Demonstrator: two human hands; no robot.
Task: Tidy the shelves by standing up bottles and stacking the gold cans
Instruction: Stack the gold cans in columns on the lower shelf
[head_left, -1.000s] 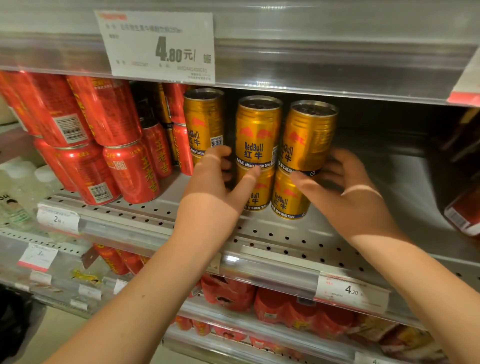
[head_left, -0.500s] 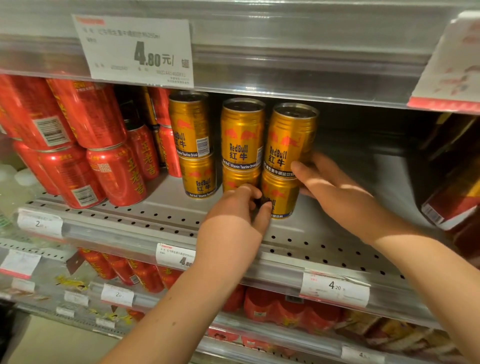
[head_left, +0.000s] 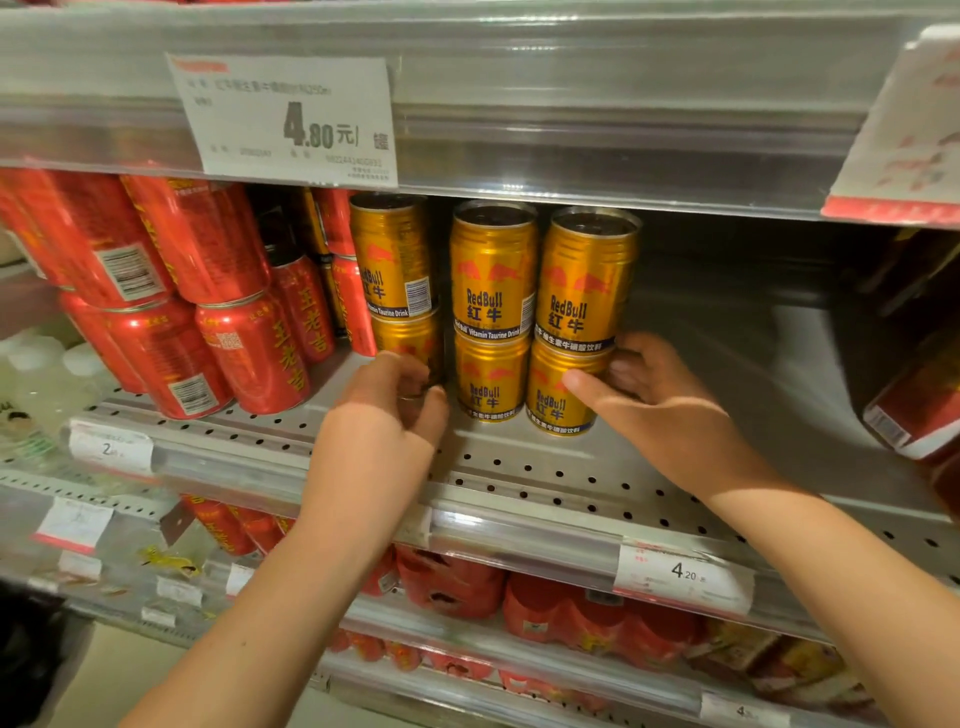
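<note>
Left hand had hopped over from the middle stack to the leftmost one since half a second earlier, and the right hand had wrapped further round its can.

So the gold cans sat in the centre of the frame, three stacks of two on the perforated shelf. The middle stack and the right one were touching, and the left one stood a bit apart, just beside the red cans.

My take on handling: rigid metal and probably full, so they'd have some weight, and smooth sides that slip easily. Two-high stacks looked tippy to me. I'd grab low round the body of the bottom can and slide it, letting the top one ride along, rather than touching the upper can at all.

That's pretty much what the hands were doing. The left had its fingers curled round the lower left can, with the back of the hand hiding most of the contact. The right gripped the lower right can, thumb laid across the front and fingers curled behind at the seam with the can above.
</note>
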